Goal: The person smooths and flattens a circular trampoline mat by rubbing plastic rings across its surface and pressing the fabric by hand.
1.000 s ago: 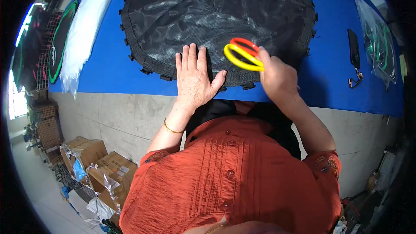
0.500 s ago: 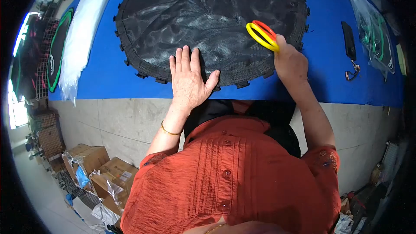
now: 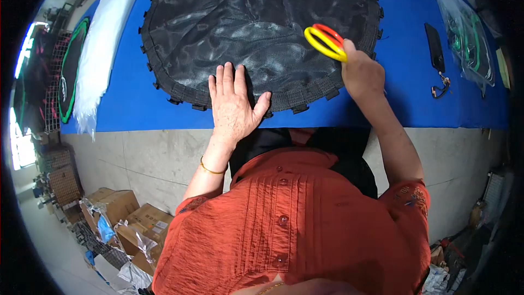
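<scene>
Thumb spread, the left hand (image 3: 231,110) is lying flat on the near edge of the round black mesh sheet (image 3: 256,38) on the blue tabletop (image 3: 131,98), while the right hand's (image 3: 364,76) fingers are clamping red-and-yellow looped handles (image 3: 329,40) slanting forward-left over it.

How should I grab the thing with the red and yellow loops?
Best by its yellow loop and red loop, I'd say, coming from the far left, over the black mat. The loops stick out that way, while the right hand covers most of the rest.

Bright ctr, blk warped edges
</scene>
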Demonstrator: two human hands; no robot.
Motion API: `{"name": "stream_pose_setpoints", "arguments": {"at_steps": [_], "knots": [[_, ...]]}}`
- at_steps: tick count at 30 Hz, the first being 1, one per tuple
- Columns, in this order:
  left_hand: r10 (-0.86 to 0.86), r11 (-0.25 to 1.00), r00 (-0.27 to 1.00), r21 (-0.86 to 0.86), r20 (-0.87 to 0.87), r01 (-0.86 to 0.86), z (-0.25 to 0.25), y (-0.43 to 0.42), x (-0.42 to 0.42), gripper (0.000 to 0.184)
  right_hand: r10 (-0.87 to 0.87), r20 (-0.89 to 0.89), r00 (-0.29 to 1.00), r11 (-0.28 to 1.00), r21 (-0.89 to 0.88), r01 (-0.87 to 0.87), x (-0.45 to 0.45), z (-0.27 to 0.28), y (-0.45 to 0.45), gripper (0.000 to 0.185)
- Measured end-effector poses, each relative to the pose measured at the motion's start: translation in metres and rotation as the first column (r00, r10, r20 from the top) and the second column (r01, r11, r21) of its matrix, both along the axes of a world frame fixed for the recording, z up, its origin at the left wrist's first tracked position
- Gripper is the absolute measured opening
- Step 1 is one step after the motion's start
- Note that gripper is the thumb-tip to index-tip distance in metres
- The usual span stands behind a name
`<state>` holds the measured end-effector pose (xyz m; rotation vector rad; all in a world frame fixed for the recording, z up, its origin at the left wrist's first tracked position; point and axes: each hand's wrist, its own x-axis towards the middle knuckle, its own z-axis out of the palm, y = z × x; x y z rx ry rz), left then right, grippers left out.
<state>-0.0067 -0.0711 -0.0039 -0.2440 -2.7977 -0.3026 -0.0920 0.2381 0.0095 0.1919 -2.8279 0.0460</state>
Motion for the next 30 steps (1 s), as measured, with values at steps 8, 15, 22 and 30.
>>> {"name": "stream_pose_setpoints", "arguments": {"at_steps": [8, 15, 22, 30], "knots": [[0.0, 1.0, 1.0, -0.009, 0.001, 0.0, -0.002, -0.001, 0.001, 0.085, 0.002, -0.075, 0.997, 1.0, 0.002, -0.002, -0.026, -0.001, 0.017, 0.009], [-0.006, 1.0, 1.0, -0.004, 0.0, 0.006, -0.002, -0.001, 0.001, 0.085, -0.03, -0.021, 0.999, 0.999, -0.042, 0.029, -0.033, -0.001, 0.021, 0.012], [0.0, 1.0, 1.0, 0.006, 0.003, 0.0, -0.003, -0.001, 0.001, 0.085, 0.213, 0.128, 0.969, 0.974, -0.106, -0.2, 0.067, 0.022, -0.013, 0.032], [-0.003, 1.0, 1.0, -0.009, -0.003, 0.003, -0.003, -0.001, 0.001, 0.086, 0.077, 0.139, 0.987, 0.997, -0.042, -0.071, 0.057, 0.029, 0.002, 0.021]]}}
